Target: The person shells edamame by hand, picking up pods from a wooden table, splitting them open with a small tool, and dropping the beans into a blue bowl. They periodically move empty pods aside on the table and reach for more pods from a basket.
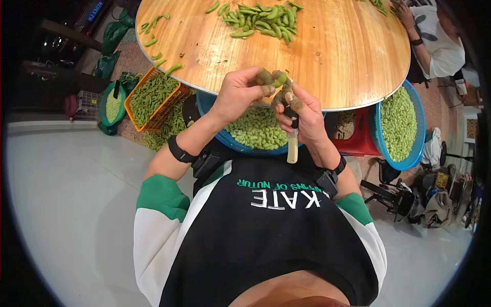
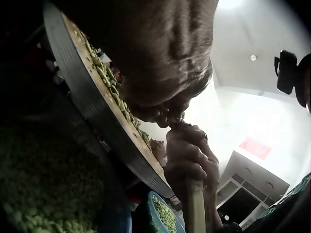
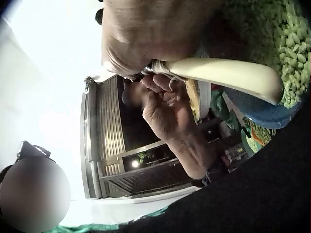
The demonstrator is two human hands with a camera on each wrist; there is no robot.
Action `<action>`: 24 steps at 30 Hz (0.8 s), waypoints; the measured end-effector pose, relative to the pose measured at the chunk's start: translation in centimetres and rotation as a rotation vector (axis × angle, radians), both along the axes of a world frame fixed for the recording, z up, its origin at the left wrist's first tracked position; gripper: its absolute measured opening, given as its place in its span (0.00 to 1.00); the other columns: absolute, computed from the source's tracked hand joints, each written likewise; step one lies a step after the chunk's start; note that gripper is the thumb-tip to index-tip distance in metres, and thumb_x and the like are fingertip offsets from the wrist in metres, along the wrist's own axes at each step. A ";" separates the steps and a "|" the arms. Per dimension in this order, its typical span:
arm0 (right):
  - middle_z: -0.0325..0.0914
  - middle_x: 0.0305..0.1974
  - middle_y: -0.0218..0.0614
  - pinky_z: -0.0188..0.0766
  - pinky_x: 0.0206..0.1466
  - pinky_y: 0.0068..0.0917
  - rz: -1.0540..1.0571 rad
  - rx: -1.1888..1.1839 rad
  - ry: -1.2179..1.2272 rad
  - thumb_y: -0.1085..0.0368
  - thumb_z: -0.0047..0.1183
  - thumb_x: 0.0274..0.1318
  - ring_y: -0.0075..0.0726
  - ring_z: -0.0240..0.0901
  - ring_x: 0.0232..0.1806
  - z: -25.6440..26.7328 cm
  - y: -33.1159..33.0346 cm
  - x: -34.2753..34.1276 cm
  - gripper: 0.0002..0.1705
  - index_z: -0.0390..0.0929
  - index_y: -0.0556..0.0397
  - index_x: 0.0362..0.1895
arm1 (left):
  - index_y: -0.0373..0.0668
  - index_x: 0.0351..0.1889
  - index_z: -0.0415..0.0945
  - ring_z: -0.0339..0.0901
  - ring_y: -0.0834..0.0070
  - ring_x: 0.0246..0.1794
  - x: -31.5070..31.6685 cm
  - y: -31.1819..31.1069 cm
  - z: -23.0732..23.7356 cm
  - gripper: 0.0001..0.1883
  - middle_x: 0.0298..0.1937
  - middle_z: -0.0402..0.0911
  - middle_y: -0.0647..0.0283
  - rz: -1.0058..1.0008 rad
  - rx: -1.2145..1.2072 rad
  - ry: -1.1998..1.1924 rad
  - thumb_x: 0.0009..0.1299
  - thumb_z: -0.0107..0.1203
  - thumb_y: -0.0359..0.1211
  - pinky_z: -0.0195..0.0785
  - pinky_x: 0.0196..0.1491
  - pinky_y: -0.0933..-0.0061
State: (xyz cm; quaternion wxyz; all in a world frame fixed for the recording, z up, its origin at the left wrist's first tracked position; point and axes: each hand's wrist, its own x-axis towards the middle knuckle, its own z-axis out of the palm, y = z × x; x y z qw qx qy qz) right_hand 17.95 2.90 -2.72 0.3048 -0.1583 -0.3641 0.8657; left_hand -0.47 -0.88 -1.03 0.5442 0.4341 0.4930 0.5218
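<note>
My left hand (image 1: 242, 93) pinches a green bean pod (image 1: 279, 79) just over the near edge of the round wooden table. Close beside it, my right hand (image 1: 302, 110) grips a pale-handled tool (image 1: 292, 148), whose handle sticks out toward my body. Dark wrapping shows where the handle meets the fingers, and the tool's other end is hidden by the hands. In the right wrist view the pale handle (image 3: 223, 75) juts from under the right hand. Both hands meet at the pod, with dark stains on the fingertips. Beneath them stands a blue basin (image 1: 276, 151) of shelled beans.
Loose bean pods (image 1: 266, 20) are heaped on the wooden table (image 1: 348, 56). An orange crate (image 1: 153, 123) of pods stands at left, near a green basin (image 1: 118, 116). Another blue basin (image 1: 377, 128) of shelled beans sits at right by a red stool (image 1: 360, 135). Another person (image 1: 437, 41) is across the table.
</note>
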 end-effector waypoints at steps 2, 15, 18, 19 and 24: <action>0.71 0.32 0.32 0.57 0.18 0.16 0.006 0.028 -0.018 0.63 0.40 0.67 0.20 0.60 0.21 0.0 0.0 0.0 0.17 0.65 0.55 0.58 | 0.38 0.37 0.78 0.66 0.91 0.23 0.3 0.0 -0.1 0.05 0.27 0.75 0.74 0.044 0.012 -0.055 0.64 0.58 0.25 0.56 0.24 0.87; 0.67 0.28 0.33 0.53 0.14 0.12 0.104 -0.230 0.119 0.64 0.41 0.66 0.18 0.56 0.17 0.1 0.1 1.8 0.14 0.70 0.58 0.51 | 0.40 0.43 0.76 0.72 0.82 0.23 0.0 0.2 -2.4 0.08 0.29 0.78 0.66 -0.340 -0.309 -0.837 0.67 0.56 0.29 0.61 0.20 0.83; 0.67 0.31 0.34 0.52 0.13 0.12 0.054 -0.352 0.127 0.64 0.43 0.65 0.18 0.54 0.17 -0.3 0.3 1.8 0.10 0.69 0.55 0.46 | 0.38 0.41 0.75 0.72 0.82 0.24 0.8 0.1 -2.6 0.07 0.31 0.78 0.68 -0.273 -0.319 -0.707 0.67 0.56 0.28 0.62 0.20 0.79; 0.67 0.31 0.34 0.52 0.13 0.12 0.039 -0.354 0.130 0.64 0.43 0.65 0.18 0.54 0.17 -0.3 0.2 2.0 0.10 0.69 0.55 0.46 | 0.37 0.39 0.74 0.72 0.78 0.23 1.5 -0.3 -2.3 0.06 0.30 0.77 0.66 -0.155 -0.015 -0.231 0.65 0.57 0.27 0.63 0.21 0.75; 0.68 0.32 0.35 0.52 0.15 0.11 0.081 -0.409 0.160 0.64 0.44 0.65 0.17 0.53 0.18 -0.2 -0.4 2.9 0.13 0.69 0.55 0.51 | 0.36 0.27 0.67 0.70 0.60 0.22 2.2 -0.8 0.5 0.09 0.24 0.68 0.55 0.004 0.755 1.027 0.55 0.58 0.21 0.65 0.26 0.66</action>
